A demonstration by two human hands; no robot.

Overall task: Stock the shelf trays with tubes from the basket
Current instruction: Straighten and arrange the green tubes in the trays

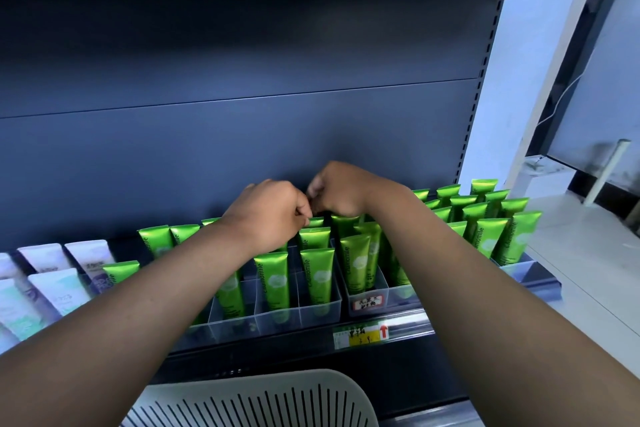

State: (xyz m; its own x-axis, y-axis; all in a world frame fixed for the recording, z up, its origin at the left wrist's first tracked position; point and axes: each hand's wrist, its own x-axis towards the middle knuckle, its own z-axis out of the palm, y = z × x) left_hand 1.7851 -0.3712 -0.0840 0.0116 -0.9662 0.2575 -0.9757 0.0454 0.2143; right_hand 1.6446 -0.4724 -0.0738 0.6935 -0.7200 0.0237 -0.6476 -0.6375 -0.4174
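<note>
A: Which step is this?

B: Placing, I'd judge. Both hands meet at the centre of the frame, over the back rows of the clear plastic divided tray [277,314]. The left hand [273,210] is curled into a fist and the right hand [337,192] is curled beside it, fingers touching. What they pinch is hidden; I cannot tell if a tube sits between them.

A: And the tubes?

B: Glossy green plastic tubes [317,276] stand cap-down in the tray's compartments, more at the right of the frame. The slotted white plastic basket [256,402] lies at the bottom centre; its contents aren't visible.

A: Next move?

B: Probably lowering a tube upright into a free back slot without tipping neighbours.

A: Surroundings?

B: A dark blue metal shelf back panel [242,80], pale lilac-and-white tubes [59,282] at lower left, a yellow-green price label [360,334] on the shelf edge, a white counter [588,253] at right.
</note>
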